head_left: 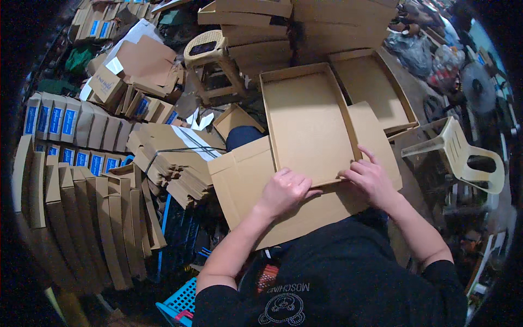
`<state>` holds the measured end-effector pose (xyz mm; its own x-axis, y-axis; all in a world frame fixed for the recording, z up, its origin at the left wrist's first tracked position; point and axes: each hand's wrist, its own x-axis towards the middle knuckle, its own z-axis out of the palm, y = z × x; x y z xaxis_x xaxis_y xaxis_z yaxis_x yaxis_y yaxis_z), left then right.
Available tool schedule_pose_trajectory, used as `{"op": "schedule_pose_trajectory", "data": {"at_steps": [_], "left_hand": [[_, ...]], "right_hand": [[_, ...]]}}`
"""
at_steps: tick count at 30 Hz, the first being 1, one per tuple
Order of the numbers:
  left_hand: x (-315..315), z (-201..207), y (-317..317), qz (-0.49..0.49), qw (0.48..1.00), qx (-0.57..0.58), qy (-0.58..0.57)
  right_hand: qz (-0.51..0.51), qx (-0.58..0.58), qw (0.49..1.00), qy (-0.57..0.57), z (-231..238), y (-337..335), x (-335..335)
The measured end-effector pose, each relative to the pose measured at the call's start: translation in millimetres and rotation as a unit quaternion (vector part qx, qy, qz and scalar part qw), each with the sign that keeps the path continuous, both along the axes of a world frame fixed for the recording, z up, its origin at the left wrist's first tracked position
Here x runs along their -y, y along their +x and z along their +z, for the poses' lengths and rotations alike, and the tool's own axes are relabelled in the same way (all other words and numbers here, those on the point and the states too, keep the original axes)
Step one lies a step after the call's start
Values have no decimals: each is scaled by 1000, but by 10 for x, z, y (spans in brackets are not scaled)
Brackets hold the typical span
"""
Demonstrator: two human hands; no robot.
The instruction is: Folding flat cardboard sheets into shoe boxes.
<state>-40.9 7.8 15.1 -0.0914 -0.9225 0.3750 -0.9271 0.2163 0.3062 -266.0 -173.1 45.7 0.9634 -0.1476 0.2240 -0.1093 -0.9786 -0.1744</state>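
Note:
A shallow brown cardboard box tray with low upright walls lies in front of me, its long side running away from my body. Under it is a flat cardboard sheet that spreads across my lap. My left hand is closed on the near wall of the tray at its left part, the thumb pointing right. At the near right corner, my right hand pinches the same wall, with one finger raised. What the fingertips do inside the fold is partly hidden. Another shallow cardboard tray sits just beyond, to the right.
Tall cardboard stacks stand at the far side, near a cream plastic stool with a dark phone. On the left are a strapped cardboard bundle and rows of folded boxes. A cream plastic chair and a fan are right.

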Motion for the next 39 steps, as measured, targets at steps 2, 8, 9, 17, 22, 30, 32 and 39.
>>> {"op": "schedule_pose_trajectory", "data": {"at_steps": [2,8,9,17,22,30,32,39], "left_hand": [[6,18,40,-2,1000,1,-10],[1,10,47,-16,1000,-4,-24],[11,22,50,-17,999,-5,-32],[37,185,190,-27,998,-14,-48],[5,148,361,114,979,-147,-79],[36,-15,726,191,717,-668,-54],[85,-46,722,177,692,-699,-19],[-4,-47,846,164,647,-745,-1]], "right_hand": [[14,8,1000,-25,-9,8,24],[13,28,999,-8,1,33,83],[11,33,999,-17,-17,19,105],[3,22,1000,12,-167,-46,119],[9,6,998,56,-189,-60,130],[11,71,997,26,-66,-50,71],[19,92,995,42,-95,-83,87],[20,115,987,110,56,163,62]]}}
